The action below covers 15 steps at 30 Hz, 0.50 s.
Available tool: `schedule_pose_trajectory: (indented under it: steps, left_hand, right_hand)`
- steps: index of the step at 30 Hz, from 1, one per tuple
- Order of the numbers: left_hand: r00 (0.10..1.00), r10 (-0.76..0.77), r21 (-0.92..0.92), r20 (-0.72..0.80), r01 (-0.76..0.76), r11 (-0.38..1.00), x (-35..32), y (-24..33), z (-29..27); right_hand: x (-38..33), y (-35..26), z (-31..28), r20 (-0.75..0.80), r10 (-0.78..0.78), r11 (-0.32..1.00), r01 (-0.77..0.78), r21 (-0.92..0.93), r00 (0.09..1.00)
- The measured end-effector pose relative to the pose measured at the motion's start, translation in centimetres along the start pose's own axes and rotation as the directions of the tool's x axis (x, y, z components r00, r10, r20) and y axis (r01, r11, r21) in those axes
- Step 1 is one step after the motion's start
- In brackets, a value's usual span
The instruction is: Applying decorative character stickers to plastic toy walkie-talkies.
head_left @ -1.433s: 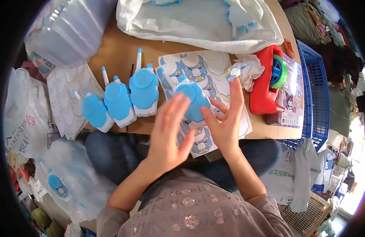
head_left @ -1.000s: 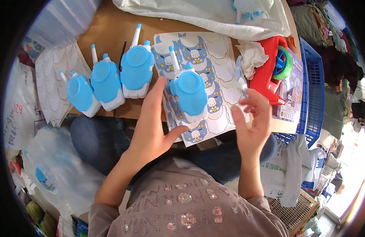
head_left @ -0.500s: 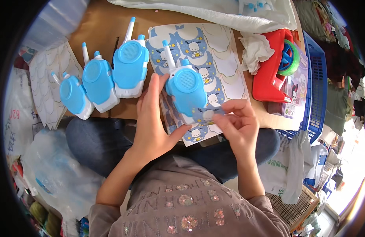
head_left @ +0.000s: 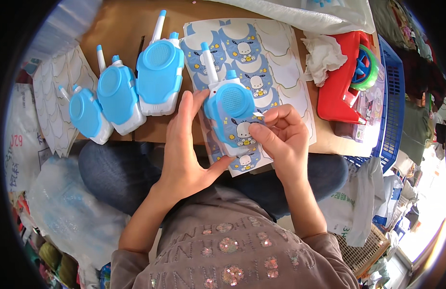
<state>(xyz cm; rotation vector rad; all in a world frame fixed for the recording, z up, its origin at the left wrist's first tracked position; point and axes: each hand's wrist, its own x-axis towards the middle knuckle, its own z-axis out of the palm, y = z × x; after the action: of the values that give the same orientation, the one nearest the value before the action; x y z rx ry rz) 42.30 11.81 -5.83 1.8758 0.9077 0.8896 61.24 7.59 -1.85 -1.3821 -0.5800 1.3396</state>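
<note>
On the counter [head_left: 117, 26], atop printed sticker sheets [head_left: 284, 77]: one toy walkie-talkie [head_left: 232, 102]; its long axis runs away from the person, antenna leaning slightly left; blue front, white casing, round grille; left hand [head_left: 183, 149] spread open alongside; right hand [head_left: 284, 139] pinches a patterned sticker [head_left: 241, 131] over its face.

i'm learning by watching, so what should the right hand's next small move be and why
Probably ease the sticker down flat and smooth it: the right hand pinches its right side over the lower front of the toy walkie-talkie, while the left hand is spread along the toy's left side. Whether the sticker touches yet is unclear.
</note>
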Motion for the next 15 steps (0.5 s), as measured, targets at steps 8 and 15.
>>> schedule_pose_trajectory:
  steps: [8,15]
  left_hand:
    - [1.000,0.004,0.007,0.006,-0.004,1.000,0.09,-0.04,-0.08]
    - [1.000,0.003,0.008,0.001,-0.003,1.000,0.05,-0.07,-0.04]
  right_hand:
    - [0.44,0.12,0.00,0.018,0.004,1.000,-0.004,-0.007,1.000]
    - [0.62,0.00,0.09,0.019,0.007,0.999,-0.007,-0.041,1.000]
